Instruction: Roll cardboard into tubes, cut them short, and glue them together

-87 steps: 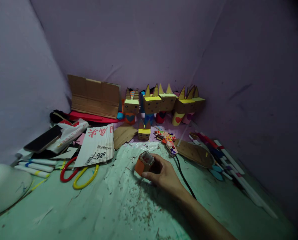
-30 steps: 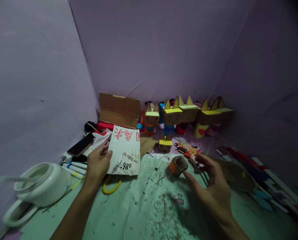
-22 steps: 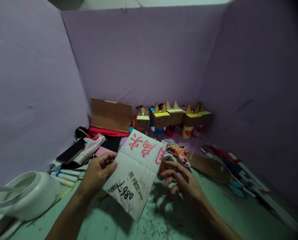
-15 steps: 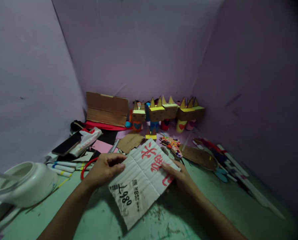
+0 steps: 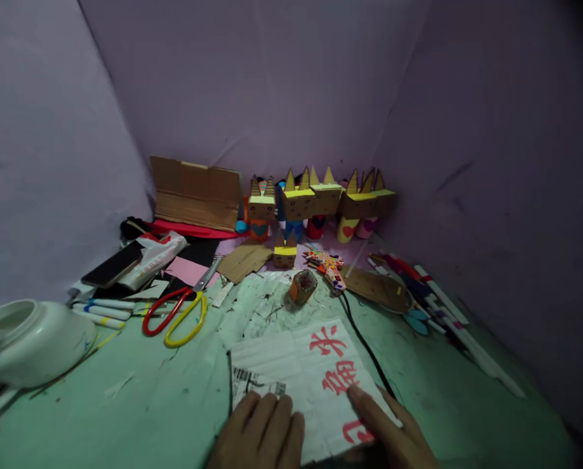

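- Card (image 5: 298,365), white with red characters and a barcode, lies flat on the green table (image 5: 139,404), near the front edge and right before the person.
- Left hand (image 5: 262,435) rests palm down on the card's near edge, fingers (image 5: 271,417) straight and pressed together, pinching nothing.
- Right hand (image 5: 393,438) lies on the card's right side, one finger stretched out with its tip beside the red characters; it grips nothing, and the rest runs off the bottom of the frame.
- Orange roll (image 5: 301,287) lies on the table beyond the card, apart from it.
- Black cable (image 5: 364,344) runs along the card's right edge.
- Scissors (image 5: 176,314) with red and yellow handles lie to the left, well clear of the hands.
- White jug (image 5: 27,339) sits at the far left, with markers (image 5: 100,310) and a phone (image 5: 113,264) behind it.
- Cardboard figures (image 5: 320,202) with pointed ears stand in a row against the purple back wall.
- More markers (image 5: 447,306) lie along the right.
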Available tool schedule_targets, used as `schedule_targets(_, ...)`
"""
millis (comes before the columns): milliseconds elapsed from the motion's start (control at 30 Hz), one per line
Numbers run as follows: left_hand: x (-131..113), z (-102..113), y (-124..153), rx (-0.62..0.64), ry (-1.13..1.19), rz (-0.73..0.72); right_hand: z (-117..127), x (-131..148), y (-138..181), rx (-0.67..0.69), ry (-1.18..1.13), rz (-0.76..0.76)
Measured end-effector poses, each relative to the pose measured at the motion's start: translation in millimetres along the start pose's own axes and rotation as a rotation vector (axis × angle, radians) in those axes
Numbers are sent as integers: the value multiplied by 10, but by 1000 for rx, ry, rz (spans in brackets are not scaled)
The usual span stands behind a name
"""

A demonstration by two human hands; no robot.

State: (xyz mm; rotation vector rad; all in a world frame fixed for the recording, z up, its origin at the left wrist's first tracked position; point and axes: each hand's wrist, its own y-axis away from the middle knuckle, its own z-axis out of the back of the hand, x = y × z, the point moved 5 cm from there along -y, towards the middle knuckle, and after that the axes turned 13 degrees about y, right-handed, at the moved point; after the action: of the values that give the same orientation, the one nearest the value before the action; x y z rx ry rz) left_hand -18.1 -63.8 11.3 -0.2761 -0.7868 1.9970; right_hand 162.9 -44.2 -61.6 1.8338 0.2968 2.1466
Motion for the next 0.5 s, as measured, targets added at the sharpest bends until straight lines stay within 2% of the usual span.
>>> schedule_targets(67, 7, -83, 48, 9, -7, 31, 9, 0, 16, -14, 41, 16)
schedule_targets(133, 36, -113, 79, -27, 30, 85, 132, 106, 35, -134, 188, 138)
schedule_targets(200, 45, -130, 120, -73, 83, 140, 289, 291, 100, -316, 457, 391)
schedule_targets(267, 29, -151, 179, -97, 106, 193, 314, 460, 199, -397, 777, 709)
schedule_targets(333, 0, -170, 232, -80, 114, 220, 192, 537, 277, -307, 999, 998)
schedule_targets(400, -12, -156, 257, -77, 129, 245, 22, 553, 310, -126, 1081, 1173)
schedule_targets(500, 8, -144, 234, 8, 163, 287, -174, 566, 279, 73, 1089, 1190)
